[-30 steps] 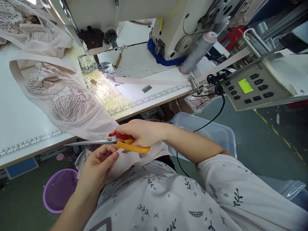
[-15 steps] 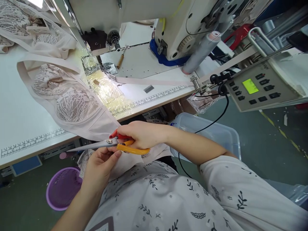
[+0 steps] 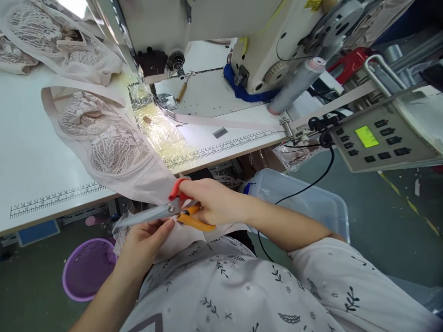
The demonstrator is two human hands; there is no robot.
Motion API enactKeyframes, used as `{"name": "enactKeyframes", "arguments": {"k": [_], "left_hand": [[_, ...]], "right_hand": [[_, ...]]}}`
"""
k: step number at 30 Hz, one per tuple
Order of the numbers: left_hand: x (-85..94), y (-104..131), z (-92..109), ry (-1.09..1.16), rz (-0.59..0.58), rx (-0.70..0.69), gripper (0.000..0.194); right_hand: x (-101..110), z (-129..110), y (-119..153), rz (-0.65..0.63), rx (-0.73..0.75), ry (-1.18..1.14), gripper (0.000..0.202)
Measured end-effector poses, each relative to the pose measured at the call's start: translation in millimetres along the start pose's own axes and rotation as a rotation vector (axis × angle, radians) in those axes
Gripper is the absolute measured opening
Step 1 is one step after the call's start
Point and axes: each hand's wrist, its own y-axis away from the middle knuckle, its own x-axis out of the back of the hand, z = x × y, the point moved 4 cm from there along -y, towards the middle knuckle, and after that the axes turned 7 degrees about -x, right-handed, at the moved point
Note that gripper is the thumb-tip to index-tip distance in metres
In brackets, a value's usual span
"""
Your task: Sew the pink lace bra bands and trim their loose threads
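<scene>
My right hand (image 3: 221,200) is closed round the handles of a pair of scissors (image 3: 148,214), one handle red and the other orange. The blades point left and lie across the fingers of my left hand (image 3: 147,242). Thumb and fingers of that hand pinch the pale edge of a lace bra (image 3: 183,242) just below the scissors' pivot. This fabric hangs over my lap, partly hidden by both hands. Another stretch of beige lace bra (image 3: 117,152) lies on the table and runs down over its edge towards my hands; whether both are one piece, I cannot tell.
Behind stands a sewing machine (image 3: 256,55) with a grey thread cone (image 3: 297,87) and a control panel (image 3: 380,138). More bras (image 3: 38,32) lie at the back left. Below are a purple basket (image 3: 65,276) and a clear plastic bin (image 3: 342,216). A black cable (image 3: 311,182) hangs down.
The scissors have turned and their handles now sit wider apart, with the red one raised. My left hand keeps its pinch on the fabric. The whole view has shifted slightly.
</scene>
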Motion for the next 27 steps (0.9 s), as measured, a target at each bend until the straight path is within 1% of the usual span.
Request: {"name": "enactKeyframes", "arguments": {"k": [1,2,3,4,5,7,8,10,13,16,21,27], "left_hand": [[0.7,0,-2,0.018,0.008,0.013,0.027],[1.8,0,-3,0.029,0.018,0.025,0.027],[2.9,1,-5,0.038,0.028,0.033,0.028],[4.0,1,-6,0.048,0.036,0.035,0.029],[4.7,2,-7,0.059,0.04,0.034,0.03],[5.7,3,-7,0.069,0.054,0.024,0.032],[5.8,4,-8,0.063,0.062,0.022,0.033],[5.0,4,-7,0.038,0.074,0.011,0.035],[1.7,4,-8,0.001,0.064,-0.004,0.034],[-0.8,4,-8,-0.015,0.075,-0.012,0.031],[1.1,7,-6,0.014,0.137,-0.067,0.029],[-2.5,7,-10,-0.021,0.108,-0.062,0.026]], "right_hand": [[2,1,7,0.094,-0.009,-0.02,0.015],[2,3,14,0.156,-0.017,-0.031,0.021],[0,6,23,0.169,-0.029,-0.028,0.029],[-6,10,31,0.115,-0.05,-0.013,0.037],[-14,16,39,0.014,-0.08,0.009,0.044],[-33,32,55,-0.195,-0.181,0.067,0.05],[-41,40,61,-0.269,-0.233,0.093,0.051],[-53,51,71,-0.346,-0.303,0.098,0.051],[-61,53,72,-0.343,-0.34,0.026,0.051],[-61,48,66,-0.322,-0.376,-0.014,0.052],[-59,45,66,-0.304,-0.396,0.006,0.049],[-63,48,68,-0.296,-0.396,0.025,0.046]]}}
